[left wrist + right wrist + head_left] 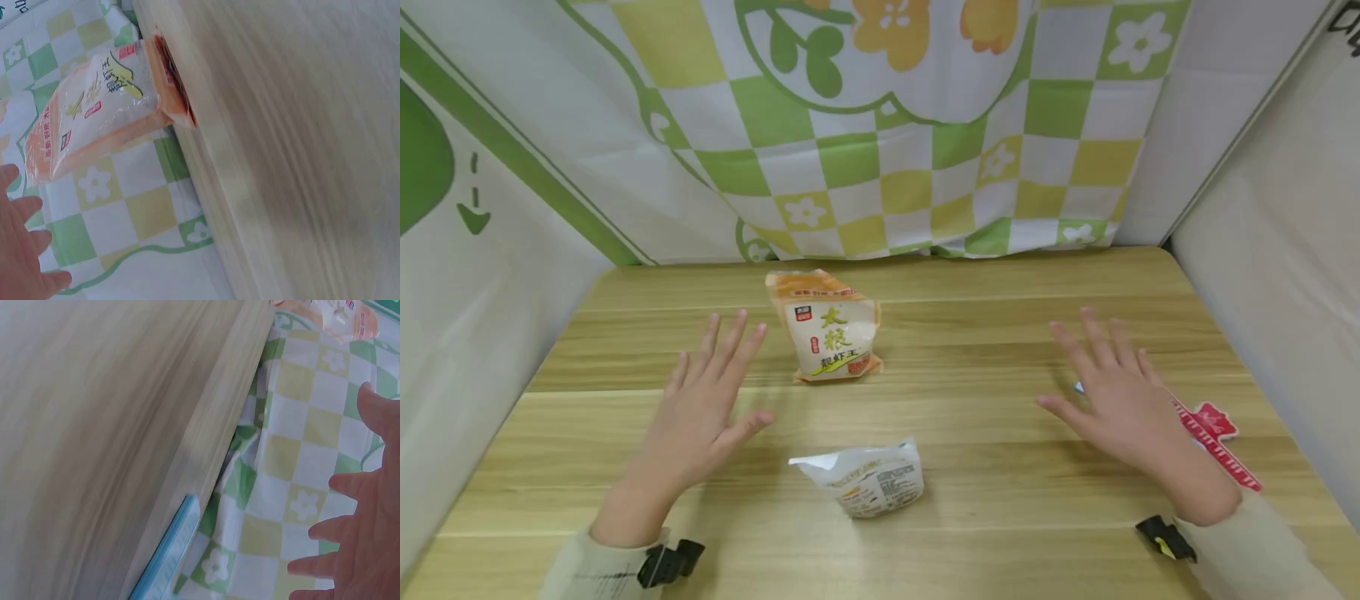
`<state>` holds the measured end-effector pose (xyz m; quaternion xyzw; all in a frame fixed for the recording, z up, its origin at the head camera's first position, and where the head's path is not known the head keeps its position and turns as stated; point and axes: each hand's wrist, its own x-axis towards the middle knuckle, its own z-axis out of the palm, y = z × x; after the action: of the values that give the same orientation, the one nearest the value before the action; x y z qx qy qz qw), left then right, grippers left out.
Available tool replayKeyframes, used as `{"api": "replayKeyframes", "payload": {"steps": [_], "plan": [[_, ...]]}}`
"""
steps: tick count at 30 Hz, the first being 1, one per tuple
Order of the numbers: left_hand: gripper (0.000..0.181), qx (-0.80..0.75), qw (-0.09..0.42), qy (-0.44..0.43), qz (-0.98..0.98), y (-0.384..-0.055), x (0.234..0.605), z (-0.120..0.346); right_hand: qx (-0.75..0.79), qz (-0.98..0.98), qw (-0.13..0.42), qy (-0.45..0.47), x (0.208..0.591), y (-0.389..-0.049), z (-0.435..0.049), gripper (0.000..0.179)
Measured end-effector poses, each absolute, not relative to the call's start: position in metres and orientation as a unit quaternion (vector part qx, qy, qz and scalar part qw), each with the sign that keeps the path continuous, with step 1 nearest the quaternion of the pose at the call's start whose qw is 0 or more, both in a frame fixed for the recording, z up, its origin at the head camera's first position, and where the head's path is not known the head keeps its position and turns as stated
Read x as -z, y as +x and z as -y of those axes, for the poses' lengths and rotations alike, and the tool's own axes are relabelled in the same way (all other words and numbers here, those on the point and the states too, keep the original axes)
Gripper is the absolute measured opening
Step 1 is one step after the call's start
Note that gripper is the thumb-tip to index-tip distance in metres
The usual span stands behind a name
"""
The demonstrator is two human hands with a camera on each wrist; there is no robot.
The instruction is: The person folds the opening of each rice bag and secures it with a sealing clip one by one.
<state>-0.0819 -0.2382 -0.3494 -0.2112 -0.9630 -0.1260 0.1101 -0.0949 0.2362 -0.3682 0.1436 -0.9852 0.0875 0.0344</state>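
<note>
My left hand [696, 417] is held with fingers spread, left of an orange-and-white rice bag [835, 333]. That bag stands upright on the table, and it also shows in the left wrist view beyond my fingertips. My right hand [1123, 408] has its fingers spread too and holds nothing. Partly hidden beneath it is a red strip with white ruler-like marks [1232, 462] and a red shaped tab; a blue bar [165, 550] shows in the right wrist view. Between the hands, nearer to me, a small white printed packet [876, 483] stands on the table.
The wooden table [970, 533] ends at a back wall hung with a green, yellow and white checked cloth [910, 183]. Pale fabric walls [482, 292] flank both sides. Each wrist wears a black strapped device [662, 567].
</note>
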Motion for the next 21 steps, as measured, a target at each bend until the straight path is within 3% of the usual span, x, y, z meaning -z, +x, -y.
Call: {"api": "replayKeyframes", "payload": {"steps": [12,21], "plan": [[0.095,0.241,0.113,-0.313,0.911,-0.079,0.364,0.228,-0.131,0.972,0.017,0.195,0.368,-0.091,-0.207,0.083],[0.104,0.288,0.072,-0.348,0.890,-0.078,0.371,0.220,-0.189,0.950,0.008,0.249,0.375,-0.086,-0.190,0.083]]}}
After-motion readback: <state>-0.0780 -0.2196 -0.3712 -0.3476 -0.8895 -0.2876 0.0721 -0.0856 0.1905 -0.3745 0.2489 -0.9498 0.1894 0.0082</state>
